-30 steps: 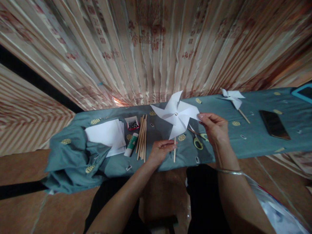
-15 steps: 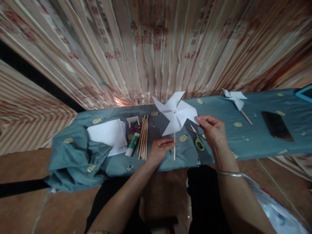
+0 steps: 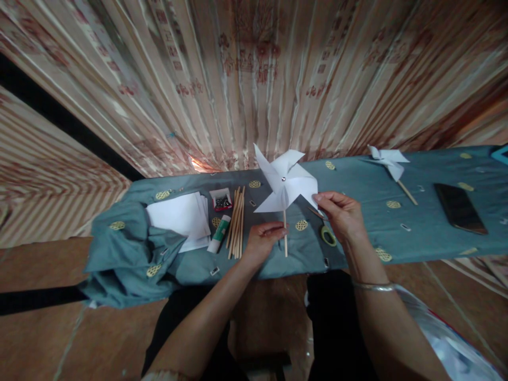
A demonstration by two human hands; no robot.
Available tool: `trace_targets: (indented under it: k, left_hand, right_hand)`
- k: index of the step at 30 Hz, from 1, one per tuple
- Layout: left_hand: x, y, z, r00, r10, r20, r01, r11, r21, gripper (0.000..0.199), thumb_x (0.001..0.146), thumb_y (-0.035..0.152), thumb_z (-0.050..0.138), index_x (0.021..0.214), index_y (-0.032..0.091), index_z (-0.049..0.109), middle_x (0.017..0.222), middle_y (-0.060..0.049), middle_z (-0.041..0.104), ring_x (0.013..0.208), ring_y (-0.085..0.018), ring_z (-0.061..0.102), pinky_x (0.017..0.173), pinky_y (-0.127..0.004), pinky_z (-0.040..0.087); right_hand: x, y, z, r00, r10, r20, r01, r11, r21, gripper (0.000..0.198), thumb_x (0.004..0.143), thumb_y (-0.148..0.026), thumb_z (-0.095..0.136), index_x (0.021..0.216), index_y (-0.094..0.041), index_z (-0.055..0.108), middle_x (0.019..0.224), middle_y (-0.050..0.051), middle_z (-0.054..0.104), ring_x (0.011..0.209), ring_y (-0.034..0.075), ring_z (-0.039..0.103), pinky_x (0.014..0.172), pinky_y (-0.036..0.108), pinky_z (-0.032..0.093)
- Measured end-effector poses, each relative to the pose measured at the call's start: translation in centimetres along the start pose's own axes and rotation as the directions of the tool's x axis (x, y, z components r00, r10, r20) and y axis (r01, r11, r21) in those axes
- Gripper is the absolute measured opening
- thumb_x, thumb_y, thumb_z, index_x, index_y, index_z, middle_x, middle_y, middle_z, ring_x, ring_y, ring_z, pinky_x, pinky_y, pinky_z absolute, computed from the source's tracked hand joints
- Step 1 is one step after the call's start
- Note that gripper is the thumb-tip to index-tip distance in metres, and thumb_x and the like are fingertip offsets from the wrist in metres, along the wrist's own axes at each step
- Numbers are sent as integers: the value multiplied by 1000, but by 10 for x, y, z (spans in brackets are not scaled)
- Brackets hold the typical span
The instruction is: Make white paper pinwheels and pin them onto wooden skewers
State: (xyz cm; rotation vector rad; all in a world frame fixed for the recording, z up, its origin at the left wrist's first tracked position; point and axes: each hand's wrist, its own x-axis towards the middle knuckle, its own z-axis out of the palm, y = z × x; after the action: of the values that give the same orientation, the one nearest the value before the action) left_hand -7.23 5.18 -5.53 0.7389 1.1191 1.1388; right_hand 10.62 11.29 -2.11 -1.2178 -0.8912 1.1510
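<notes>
A white paper pinwheel (image 3: 293,186) with a silver pin at its centre is held upright on a wooden stick (image 3: 286,243). Closed around that stick, below the blades, is my left hand (image 3: 262,239). My right hand (image 3: 340,212) pinches the edge of the pinwheel's right blade between thumb and fingers. Scissors with green handles (image 3: 328,236) lie behind and beside my right hand, partly hidden by it. Left of my left hand is a bundle of wooden sticks (image 3: 237,225), with a green and white glue stick (image 3: 219,234) next to it.
A small box of metal pins (image 3: 221,200) and a stack of white paper (image 3: 178,214) lie on the left of the cloth-covered table (image 3: 357,185). Another pinwheel (image 3: 391,161) and a dark phone (image 3: 460,208) lie on the right. A curtain (image 3: 254,79) hangs behind the table.
The pinwheel's blades have turned slightly on the pin, with my right hand still at a blade's edge and a little lower. My left hand keeps its grip on the stick.
</notes>
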Motion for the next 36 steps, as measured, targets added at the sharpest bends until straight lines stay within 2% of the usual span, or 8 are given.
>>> trace_targets:
  k: [11,18,36]
  left_hand:
    - [1,2,0,999,-5,-48,3,999,-51,41,47,41,91,76,15,78,76,-8,77,74,-21,70,81,-35,55]
    - [2,2,0,999,4,-54,-6,999,-45,39,49,40,91,77,16,78,79,-8,77,78,-22,71,81,-34,55]
    - [2,2,0,999,16,-35,-17,999,-30,39,50,39,90,79,16,79,81,-8,78,80,-23,70,83,-36,54]
  right_hand:
    - [-7,6,8,998,-18,52,20,999,-37,25,45,-36,91,58,-23,74,56,-3,66,52,9,51,55,25,42]
    - [-13,11,13,994,2,111,3,999,-44,30,47,-44,91,60,-23,74,61,-2,68,54,9,52,56,25,43]
    - [-24,16,22,975,24,220,1,994,-114,35,51,-51,89,59,-22,70,56,-4,62,51,9,47,52,24,38]
